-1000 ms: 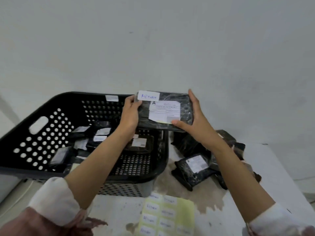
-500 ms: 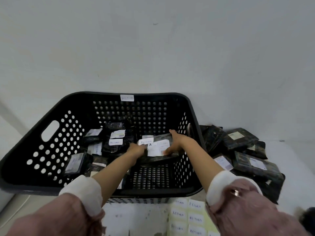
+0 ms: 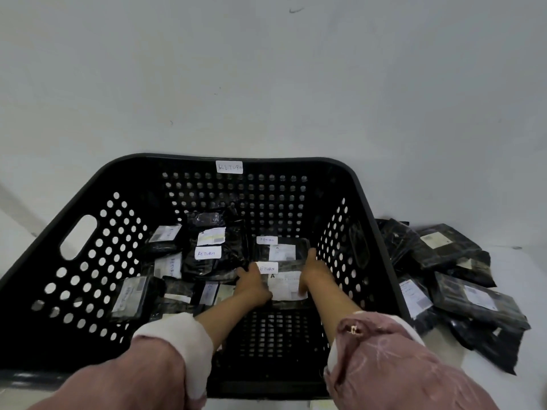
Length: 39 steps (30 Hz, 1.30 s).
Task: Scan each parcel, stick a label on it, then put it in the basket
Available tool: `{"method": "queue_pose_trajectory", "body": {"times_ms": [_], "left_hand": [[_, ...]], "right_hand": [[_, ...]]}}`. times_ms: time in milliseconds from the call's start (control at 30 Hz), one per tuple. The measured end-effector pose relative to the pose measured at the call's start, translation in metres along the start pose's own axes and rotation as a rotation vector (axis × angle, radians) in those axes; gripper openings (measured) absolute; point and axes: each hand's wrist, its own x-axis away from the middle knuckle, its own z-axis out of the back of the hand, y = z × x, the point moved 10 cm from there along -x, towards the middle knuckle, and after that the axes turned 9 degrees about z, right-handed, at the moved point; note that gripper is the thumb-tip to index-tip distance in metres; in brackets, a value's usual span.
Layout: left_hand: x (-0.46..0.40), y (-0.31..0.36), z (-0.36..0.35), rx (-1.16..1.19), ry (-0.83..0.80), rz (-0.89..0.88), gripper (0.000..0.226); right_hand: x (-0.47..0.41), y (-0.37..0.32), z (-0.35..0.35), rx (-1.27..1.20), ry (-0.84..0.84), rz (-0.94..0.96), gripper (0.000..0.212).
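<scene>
parcel (image 3: pixel 286 287) now lower in basket (image 3: pixel 88 199) | both hands' grip kept

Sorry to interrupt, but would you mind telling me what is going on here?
A person is setting a black parcel, already tagged RETURN, down inside the black basket. The left hand and the right hand hold its two ends. Other tagged parcels lie in the basket, and a parcel pile waits to its right.

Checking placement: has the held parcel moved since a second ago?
Yes. The parcel, in both hands, went from above the basket rim down inside, near its floor.
</scene>
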Motion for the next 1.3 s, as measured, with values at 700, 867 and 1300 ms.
{"method": "queue_pose_trajectory", "body": {"times_ms": [700,867,1300], "left_hand": [[-0.026,0.001,-0.042,-0.736,0.005,-0.269,0.053],[-0.027,0.004,-0.039,-0.85,-0.115,-0.305,0.048],[0.056,0.124,0.079,-0.122,0.162,-0.593,0.025]], "right_hand": [[-0.014,-0.011,-0.046,0.183,-0.3,0.212,0.051],[-0.01,-0.015,-0.044,0.265,-0.337,0.243,0.041],[0.063,-0.071,0.122,-0.202,0.047,0.536,0.031]]}}
